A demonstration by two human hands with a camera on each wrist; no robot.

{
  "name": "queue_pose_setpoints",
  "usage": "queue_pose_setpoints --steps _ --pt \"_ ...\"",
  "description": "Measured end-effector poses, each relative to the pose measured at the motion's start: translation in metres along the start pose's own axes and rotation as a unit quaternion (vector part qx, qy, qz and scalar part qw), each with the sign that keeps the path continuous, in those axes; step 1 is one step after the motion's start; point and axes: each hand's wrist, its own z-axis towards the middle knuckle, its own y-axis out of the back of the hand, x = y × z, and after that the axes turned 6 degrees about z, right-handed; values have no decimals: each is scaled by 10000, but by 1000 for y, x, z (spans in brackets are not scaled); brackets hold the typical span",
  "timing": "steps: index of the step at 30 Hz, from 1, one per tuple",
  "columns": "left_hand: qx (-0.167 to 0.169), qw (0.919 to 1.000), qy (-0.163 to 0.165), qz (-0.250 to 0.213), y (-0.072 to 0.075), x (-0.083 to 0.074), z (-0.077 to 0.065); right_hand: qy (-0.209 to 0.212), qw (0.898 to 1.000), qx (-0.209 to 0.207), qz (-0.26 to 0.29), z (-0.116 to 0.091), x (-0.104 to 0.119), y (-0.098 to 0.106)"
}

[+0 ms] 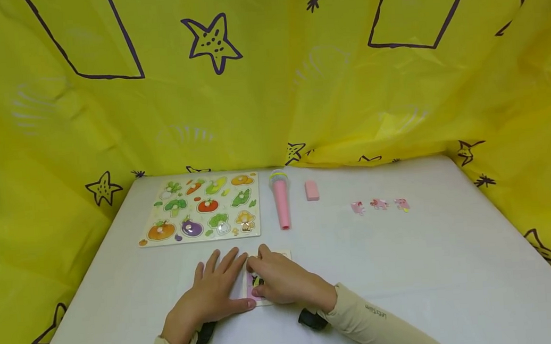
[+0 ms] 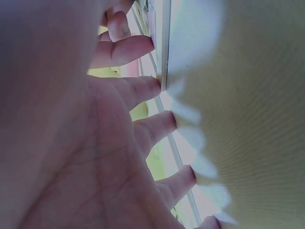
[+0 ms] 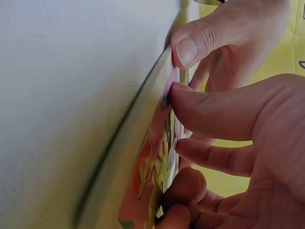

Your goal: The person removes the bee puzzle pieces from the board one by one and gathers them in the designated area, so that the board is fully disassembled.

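A small jigsaw puzzle (image 1: 251,285) in a pale frame lies flat near the table's front. Pink and a black-and-yellow figure show on it. My left hand (image 1: 212,293) rests beside it with fingers spread, the thumb at the near left corner and the index fingertip at the far left corner. Over the puzzle is my right hand (image 1: 283,278), its thumb (image 3: 205,107) and fingers touching the picture surface with a gap between thumb and index. Much of the puzzle is hidden under this hand. No piece shows pinched between the fingers.
Beyond the left hand lies a vegetable peg puzzle board (image 1: 201,209). A pink toy microphone (image 1: 282,201) and a pink block (image 1: 312,190) lie to its right. Farther right are three loose jigsaw pieces (image 1: 379,204). A yellow patterned curtain (image 1: 261,103) encloses the white table (image 1: 436,267).
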Motion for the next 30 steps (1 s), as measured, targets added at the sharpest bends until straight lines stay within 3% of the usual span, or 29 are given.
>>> queue_pose_setpoints --steps 11,21,30 --pt "77 9998 202 -55 -1 1 -4 33 9996 -109 243 -1 5 -6" --pt "66 9997 183 -148 -3 3 -6 33 9987 -140 483 -3 5 -7" --pt "-85 9998 30 -176 -4 3 -2 466 9965 -664 210 -4 2 -4"
